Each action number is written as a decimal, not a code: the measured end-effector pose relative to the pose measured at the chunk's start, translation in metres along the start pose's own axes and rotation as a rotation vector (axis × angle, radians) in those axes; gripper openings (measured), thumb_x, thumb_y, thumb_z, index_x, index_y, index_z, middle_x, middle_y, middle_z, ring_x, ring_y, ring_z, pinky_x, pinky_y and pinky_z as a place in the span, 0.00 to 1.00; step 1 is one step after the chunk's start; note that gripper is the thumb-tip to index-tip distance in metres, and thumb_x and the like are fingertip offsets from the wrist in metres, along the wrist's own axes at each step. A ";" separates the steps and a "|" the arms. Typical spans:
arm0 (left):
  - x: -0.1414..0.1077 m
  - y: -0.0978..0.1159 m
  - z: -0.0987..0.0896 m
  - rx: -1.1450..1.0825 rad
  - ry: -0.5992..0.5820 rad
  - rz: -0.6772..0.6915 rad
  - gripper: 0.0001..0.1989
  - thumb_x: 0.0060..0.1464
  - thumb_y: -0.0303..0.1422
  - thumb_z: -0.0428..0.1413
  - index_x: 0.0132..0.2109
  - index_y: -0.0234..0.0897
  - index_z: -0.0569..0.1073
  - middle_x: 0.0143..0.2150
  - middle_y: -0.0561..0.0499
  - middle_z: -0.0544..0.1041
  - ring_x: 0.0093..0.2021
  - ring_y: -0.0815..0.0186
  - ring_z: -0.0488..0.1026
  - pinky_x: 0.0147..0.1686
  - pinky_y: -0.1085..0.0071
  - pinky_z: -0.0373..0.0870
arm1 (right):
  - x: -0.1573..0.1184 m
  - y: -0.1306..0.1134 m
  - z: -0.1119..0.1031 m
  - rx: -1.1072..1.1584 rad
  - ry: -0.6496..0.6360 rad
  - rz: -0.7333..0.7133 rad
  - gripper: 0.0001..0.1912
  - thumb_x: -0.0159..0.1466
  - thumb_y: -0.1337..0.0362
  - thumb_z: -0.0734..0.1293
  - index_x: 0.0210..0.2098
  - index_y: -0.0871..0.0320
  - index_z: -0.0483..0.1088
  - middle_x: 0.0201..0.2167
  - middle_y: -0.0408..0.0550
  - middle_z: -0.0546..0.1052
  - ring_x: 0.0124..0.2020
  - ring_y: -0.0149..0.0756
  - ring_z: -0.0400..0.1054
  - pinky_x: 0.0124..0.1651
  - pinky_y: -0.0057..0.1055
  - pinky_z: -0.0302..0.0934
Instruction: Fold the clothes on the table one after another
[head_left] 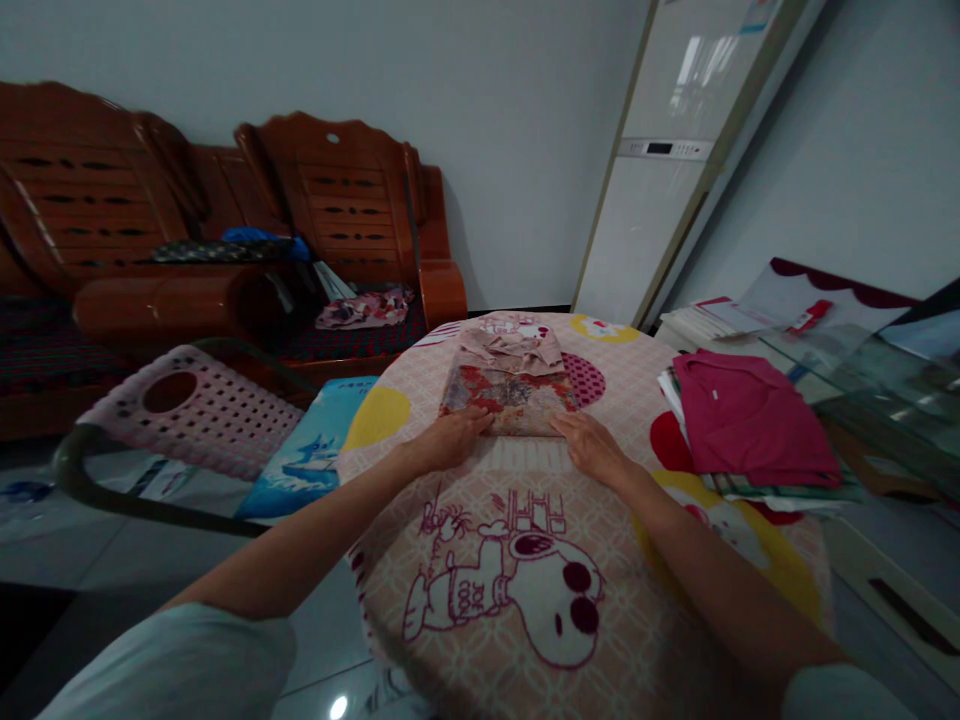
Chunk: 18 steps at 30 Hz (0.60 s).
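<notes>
A folded garment [517, 392] lies flat on the round table, its lower part patterned in red and grey and its collar end [510, 350] plain pale pink. My left hand [459, 436] rests on its near left corner, fingers stretched out. On the near right corner lies my right hand [589, 444], its fingers also extended and flat. Beneath is a pink tablecloth [450, 520] with a cartoon dog print. To the right, a stack of folded clothes has a magenta garment [750, 415] on top.
Wooden armchairs [337, 200] stand along the back wall, with cloths on their seats. At left is a woven pink chair [202, 405] holding a blue printed box or bag [307, 455]. A tall white cabinet unit [652, 200] stands behind; a glass-topped surface [885, 390] with papers is at right.
</notes>
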<state>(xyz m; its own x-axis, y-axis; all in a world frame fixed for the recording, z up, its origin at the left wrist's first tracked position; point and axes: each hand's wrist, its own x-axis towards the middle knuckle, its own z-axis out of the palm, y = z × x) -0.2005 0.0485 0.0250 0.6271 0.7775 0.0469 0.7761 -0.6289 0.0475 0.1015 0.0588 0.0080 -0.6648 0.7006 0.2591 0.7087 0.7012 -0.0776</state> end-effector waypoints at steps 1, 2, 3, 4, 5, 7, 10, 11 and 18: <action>0.001 -0.003 0.003 0.014 0.017 -0.023 0.31 0.53 0.21 0.50 0.65 0.33 0.64 0.65 0.36 0.68 0.64 0.57 0.66 0.60 0.62 0.65 | 0.003 0.002 0.001 -0.014 -0.007 0.019 0.27 0.59 0.78 0.57 0.55 0.63 0.72 0.53 0.58 0.76 0.54 0.42 0.68 0.60 0.41 0.57; 0.004 -0.006 0.005 0.021 0.030 -0.041 0.30 0.53 0.19 0.49 0.65 0.33 0.65 0.65 0.36 0.68 0.64 0.58 0.67 0.60 0.63 0.66 | 0.007 0.004 0.001 -0.025 -0.016 0.046 0.26 0.60 0.78 0.57 0.54 0.62 0.73 0.52 0.58 0.77 0.53 0.42 0.69 0.59 0.40 0.58; 0.007 -0.009 0.005 0.024 0.037 -0.047 0.30 0.54 0.19 0.48 0.64 0.33 0.66 0.64 0.37 0.68 0.63 0.58 0.68 0.59 0.63 0.66 | 0.011 0.006 0.000 -0.032 -0.027 0.074 0.25 0.61 0.78 0.56 0.52 0.62 0.74 0.50 0.58 0.78 0.51 0.41 0.70 0.57 0.38 0.59; 0.011 -0.011 0.002 0.025 0.038 -0.043 0.30 0.54 0.18 0.48 0.64 0.33 0.66 0.64 0.37 0.69 0.62 0.59 0.69 0.58 0.64 0.67 | 0.014 0.008 -0.003 -0.035 -0.035 0.104 0.23 0.61 0.78 0.57 0.51 0.62 0.76 0.48 0.57 0.79 0.50 0.41 0.71 0.55 0.36 0.60; 0.014 -0.010 -0.002 0.028 0.032 -0.035 0.30 0.54 0.18 0.47 0.63 0.34 0.67 0.62 0.38 0.71 0.60 0.59 0.71 0.57 0.65 0.68 | 0.016 0.011 -0.008 -0.037 -0.040 0.136 0.22 0.61 0.78 0.57 0.48 0.62 0.77 0.46 0.57 0.80 0.48 0.41 0.71 0.54 0.35 0.61; 0.018 -0.003 -0.014 0.035 -0.002 -0.027 0.29 0.54 0.18 0.47 0.62 0.34 0.68 0.56 0.39 0.77 0.54 0.59 0.75 0.53 0.65 0.70 | 0.013 0.015 -0.020 -0.037 -0.042 0.187 0.21 0.60 0.77 0.59 0.44 0.61 0.78 0.42 0.56 0.81 0.46 0.42 0.72 0.51 0.33 0.61; 0.017 0.023 -0.036 0.017 -0.078 -0.002 0.27 0.55 0.18 0.46 0.59 0.35 0.73 0.44 0.41 0.81 0.44 0.58 0.79 0.46 0.65 0.71 | -0.009 0.019 -0.043 -0.022 -0.059 0.209 0.19 0.58 0.76 0.59 0.40 0.60 0.79 0.40 0.55 0.81 0.43 0.42 0.73 0.46 0.32 0.61; 0.015 0.033 -0.043 -0.003 -0.105 0.031 0.26 0.55 0.18 0.46 0.57 0.36 0.74 0.43 0.42 0.81 0.43 0.58 0.79 0.44 0.66 0.71 | -0.021 0.019 -0.050 -0.009 -0.073 0.210 0.19 0.58 0.76 0.59 0.39 0.60 0.79 0.39 0.54 0.81 0.42 0.41 0.74 0.45 0.31 0.61; -0.004 0.088 -0.070 -0.254 -0.310 0.359 0.15 0.54 0.21 0.51 0.41 0.39 0.80 0.34 0.49 0.81 0.33 0.64 0.75 0.34 0.71 0.67 | -0.108 -0.009 -0.067 0.087 -0.201 0.176 0.18 0.55 0.76 0.59 0.35 0.58 0.79 0.35 0.52 0.81 0.38 0.39 0.73 0.42 0.30 0.60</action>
<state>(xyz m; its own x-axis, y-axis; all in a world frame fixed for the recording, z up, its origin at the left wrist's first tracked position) -0.1392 -0.0109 0.0992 0.8701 0.4547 -0.1903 0.4928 -0.8074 0.3244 0.1827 -0.0325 0.0452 -0.5731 0.8185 0.0388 0.8002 0.5693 -0.1886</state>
